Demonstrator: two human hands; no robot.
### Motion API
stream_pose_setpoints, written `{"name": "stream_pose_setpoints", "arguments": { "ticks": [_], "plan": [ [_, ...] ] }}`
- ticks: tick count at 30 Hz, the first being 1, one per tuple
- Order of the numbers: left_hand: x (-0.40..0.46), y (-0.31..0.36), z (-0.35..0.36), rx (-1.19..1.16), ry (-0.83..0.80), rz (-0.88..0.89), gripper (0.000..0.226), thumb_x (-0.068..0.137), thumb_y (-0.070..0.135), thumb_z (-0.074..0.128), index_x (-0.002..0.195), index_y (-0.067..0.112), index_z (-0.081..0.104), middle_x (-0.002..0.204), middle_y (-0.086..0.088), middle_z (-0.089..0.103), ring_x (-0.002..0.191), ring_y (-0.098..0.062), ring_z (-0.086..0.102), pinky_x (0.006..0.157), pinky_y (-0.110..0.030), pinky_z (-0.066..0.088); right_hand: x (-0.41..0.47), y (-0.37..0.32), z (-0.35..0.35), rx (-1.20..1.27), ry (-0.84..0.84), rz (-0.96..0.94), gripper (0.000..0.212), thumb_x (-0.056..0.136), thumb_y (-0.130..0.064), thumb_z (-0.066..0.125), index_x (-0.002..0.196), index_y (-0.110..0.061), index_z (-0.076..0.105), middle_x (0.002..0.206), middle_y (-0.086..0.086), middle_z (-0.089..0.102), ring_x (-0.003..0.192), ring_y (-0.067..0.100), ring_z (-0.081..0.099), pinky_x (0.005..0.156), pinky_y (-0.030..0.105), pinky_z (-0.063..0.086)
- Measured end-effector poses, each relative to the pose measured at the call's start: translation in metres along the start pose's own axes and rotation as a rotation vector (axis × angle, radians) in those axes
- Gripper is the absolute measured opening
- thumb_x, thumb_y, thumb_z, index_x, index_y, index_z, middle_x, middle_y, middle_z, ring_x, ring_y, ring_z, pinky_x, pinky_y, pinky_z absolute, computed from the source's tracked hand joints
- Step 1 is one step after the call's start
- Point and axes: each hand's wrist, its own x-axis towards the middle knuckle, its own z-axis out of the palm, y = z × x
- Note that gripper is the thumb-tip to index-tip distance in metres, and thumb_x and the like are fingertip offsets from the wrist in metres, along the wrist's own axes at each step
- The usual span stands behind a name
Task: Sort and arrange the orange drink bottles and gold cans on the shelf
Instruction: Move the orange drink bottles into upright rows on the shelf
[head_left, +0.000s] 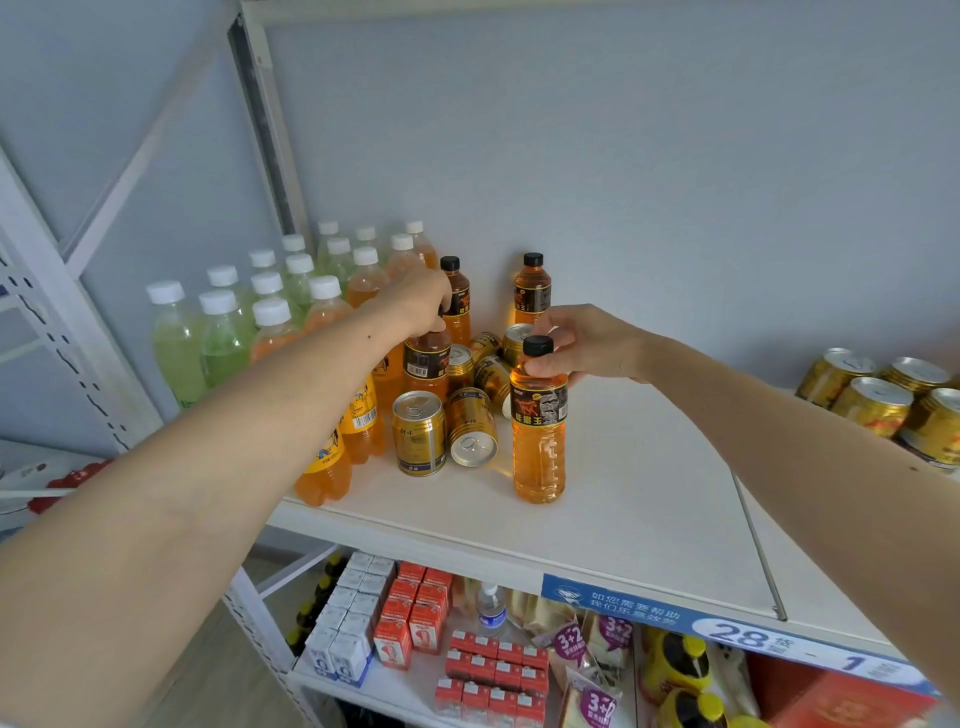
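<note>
An orange drink bottle (538, 431) with a black cap stands upright near the front of the white shelf (639, 499). My right hand (582, 343) grips its neck just below the cap. My left hand (423, 301) closes over the top of a second orange bottle (427, 364) in the cluster behind. Two more black-capped bottles (532, 291) stand at the back by the wall. Gold cans lie mixed among them: one upright (418, 434), one on its side (471, 434), several more behind.
White-capped green and orange soda bottles (223, 332) fill the shelf's left part. A group of gold cans (883, 400) stands at the far right. A metal divider rod (756, 545) crosses the shelf. Cartons and snacks fill the lower shelf (467, 649).
</note>
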Motion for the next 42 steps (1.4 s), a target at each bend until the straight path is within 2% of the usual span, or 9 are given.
{"name": "stream_pose_setpoints", "arguments": {
  "ticks": [3,8,13,16,22,26,30,36,42],
  "plan": [
    [0.0,-0.005,-0.011,-0.002,0.001,0.006,0.035,0.085,0.014,0.067,0.119,0.009,0.063,0.124,-0.014,0.057,0.108,-0.03,0.055,0.085,-0.036,0.048,0.0,-0.002,0.0,-0.124,0.058,-0.019,0.034,0.078,-0.033,0.076,0.103,-0.018,0.06,0.105,0.0,0.067,0.094,0.02,0.067,0.073,0.04,0.06],
    [0.002,0.003,-0.047,-0.056,0.029,0.058,0.032,0.086,0.008,0.065,0.119,0.009,0.065,0.124,-0.011,0.06,0.109,-0.029,0.057,0.083,-0.033,0.046,-0.001,-0.008,-0.001,-0.203,0.125,-0.02,0.033,0.078,-0.032,0.075,0.106,-0.02,0.061,0.101,0.001,0.069,0.09,0.02,0.068,0.071,0.036,0.06],
    [0.003,0.017,-0.071,-0.108,0.061,0.121,0.03,0.089,0.004,0.06,0.118,0.009,0.064,0.123,-0.011,0.06,0.11,-0.027,0.056,0.081,-0.029,0.044,-0.012,-0.016,-0.013,-0.152,0.225,-0.021,0.018,0.077,-0.031,0.075,0.089,-0.025,0.063,0.098,0.003,0.068,0.086,0.019,0.067,0.061,0.027,0.058],
    [0.005,0.034,-0.074,-0.154,0.089,0.192,0.03,0.09,0.003,0.057,0.12,0.009,0.063,0.124,-0.01,0.059,0.111,-0.025,0.056,0.082,-0.027,0.043,-0.024,-0.021,-0.028,-0.179,0.326,0.014,0.021,0.079,-0.029,0.074,0.095,-0.021,0.063,0.101,0.005,0.065,0.086,0.019,0.066,0.064,0.03,0.059],
    [0.018,0.087,-0.066,-0.195,0.044,0.373,0.027,0.089,0.005,0.059,0.114,0.013,0.066,0.123,-0.006,0.06,0.109,-0.021,0.055,0.079,-0.025,0.041,-0.072,-0.01,-0.063,-0.156,0.484,0.105,0.021,0.079,-0.021,0.073,0.098,-0.016,0.065,0.099,0.005,0.066,0.087,0.02,0.066,0.062,0.028,0.056],
    [0.023,0.136,-0.052,-0.241,0.005,0.469,0.026,0.088,0.007,0.061,0.113,0.014,0.066,0.121,-0.004,0.061,0.11,-0.021,0.056,0.081,-0.026,0.042,-0.121,0.009,-0.084,-0.215,0.579,0.173,0.02,0.077,-0.025,0.074,0.095,-0.019,0.065,0.09,-0.002,0.066,0.082,0.017,0.067,0.057,0.023,0.054],
    [0.024,0.204,-0.045,-0.267,-0.016,0.556,0.027,0.089,0.007,0.06,0.115,0.013,0.065,0.122,-0.005,0.061,0.108,-0.019,0.055,0.079,-0.025,0.04,-0.182,0.033,-0.111,-0.267,0.685,0.255,0.02,0.076,-0.024,0.072,0.094,-0.02,0.065,0.084,-0.007,0.064,0.087,0.021,0.065,0.075,0.037,0.057],
    [0.021,0.322,-0.038,-0.345,-0.05,0.637,0.028,0.087,0.005,0.06,0.114,0.011,0.066,0.116,-0.006,0.063,0.103,-0.019,0.057,0.08,-0.025,0.043,-0.283,0.064,-0.167,-0.392,0.729,0.331,0.03,0.081,-0.023,0.07,0.108,-0.01,0.065,0.102,0.008,0.067,0.094,0.026,0.063,0.085,0.043,0.054],
    [0.014,0.437,-0.025,-0.413,-0.087,0.711,0.03,0.084,0.005,0.063,0.113,0.009,0.067,0.114,-0.005,0.065,0.104,-0.018,0.058,0.085,-0.026,0.044,-0.372,0.101,-0.22,-0.46,0.72,0.391,0.032,0.084,-0.023,0.069,0.109,-0.004,0.064,0.098,0.015,0.067,0.088,0.032,0.065,0.079,0.05,0.055]
  ]
}}
